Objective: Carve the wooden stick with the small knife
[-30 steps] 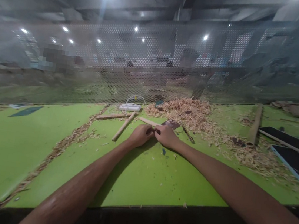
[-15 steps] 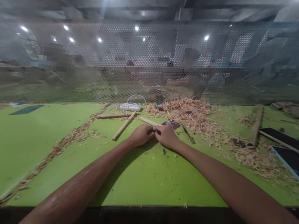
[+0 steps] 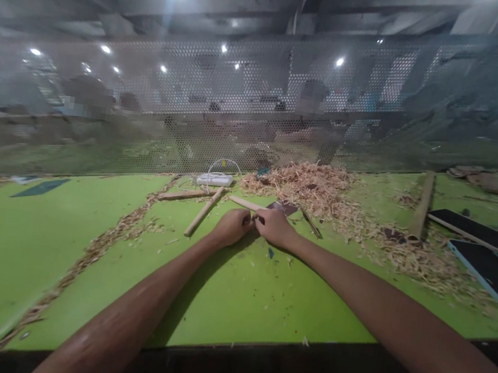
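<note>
My left hand (image 3: 232, 224) and my right hand (image 3: 275, 226) meet above the green tabletop (image 3: 241, 297), fingers curled and pinched together at the fingertips. Whatever sits between them is too small or hidden to make out. Just behind the hands lies a pale wooden stick (image 3: 245, 203). A dark, flat piece of sheet (image 3: 287, 208) is partly covered by my right hand. To the right of it rests a thin dark tool (image 3: 310, 222). Left of my left hand lies another wooden stick (image 3: 204, 212), its far end near a third stick (image 3: 186, 195).
A heap of wood shavings (image 3: 308, 180) lies against the perforated screen (image 3: 224, 102). Two phones (image 3: 491, 272) and a hollow tube (image 3: 422, 206) lie at the right. Behind the sticks is a white device with a cable (image 3: 215, 179). A strip of shavings (image 3: 94, 250) runs along the left.
Both hands stay together in nearly the same pinch, with the fingers shifting only slightly. The whole view has moved a little. Nothing has visibly been picked up or put down.
</note>
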Demonstrator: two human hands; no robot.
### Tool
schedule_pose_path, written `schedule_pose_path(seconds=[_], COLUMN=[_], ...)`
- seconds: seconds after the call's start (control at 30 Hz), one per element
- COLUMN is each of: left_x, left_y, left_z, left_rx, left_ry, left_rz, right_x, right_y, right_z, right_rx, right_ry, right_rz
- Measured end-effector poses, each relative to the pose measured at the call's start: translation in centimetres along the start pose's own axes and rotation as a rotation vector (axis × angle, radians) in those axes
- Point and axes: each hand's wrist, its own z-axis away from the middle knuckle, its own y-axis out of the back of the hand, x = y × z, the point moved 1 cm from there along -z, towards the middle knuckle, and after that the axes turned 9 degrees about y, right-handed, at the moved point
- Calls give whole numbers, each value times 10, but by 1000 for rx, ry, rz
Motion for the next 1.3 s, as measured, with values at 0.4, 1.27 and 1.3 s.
schedule_pose_path(seconds=[0.4,1.27,1.3], left_x=[-2,0,0], left_y=[3,1,2], left_z=[0,-1,-1], left_rx=[-56,-32,-37], left_ry=[-38,9,9], left_rz=[18,21,18], right_x=[0,0,0], right_y=[-1,-1,0], right_z=[0,0,0], right_rx=[20,10,10], right_ry=[-10,-9,-4], right_rz=[3,0,1])
